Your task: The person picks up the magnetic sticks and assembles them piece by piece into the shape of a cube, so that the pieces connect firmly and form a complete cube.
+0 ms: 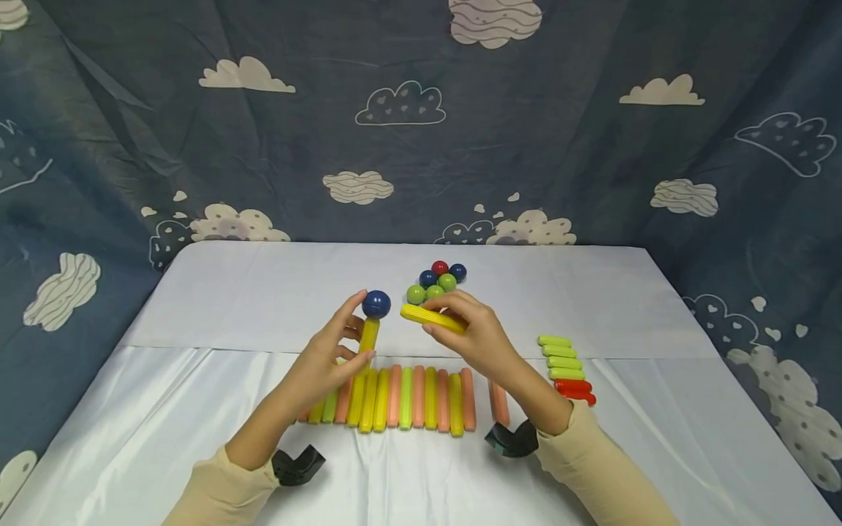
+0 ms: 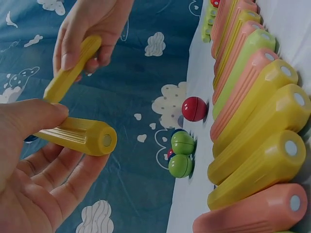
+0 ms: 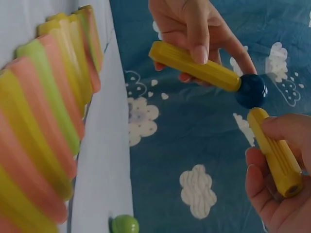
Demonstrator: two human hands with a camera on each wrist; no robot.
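My left hand (image 1: 329,354) grips a yellow magnetic rod (image 3: 197,66) between thumb and fingers. A dark blue ball (image 1: 376,305) sits on the upper end of that rod, with the index fingertip against it. In my right hand (image 1: 476,329) is a second yellow rod (image 1: 430,317), pinched by thumb and fingers. Its free end points toward the blue ball; in the right wrist view the two look very close, and whether they touch I cannot tell. The left wrist view shows the round metal tip on the near end of the left hand's rod (image 2: 77,136).
Below the hands lies a row of pink, yellow and green rods (image 1: 406,398). One pink rod (image 1: 498,403) lies apart near the right wrist. Green and red rods (image 1: 563,362) are stacked in a column at the right. Behind the hands, several balls (image 1: 447,282) sit clustered.
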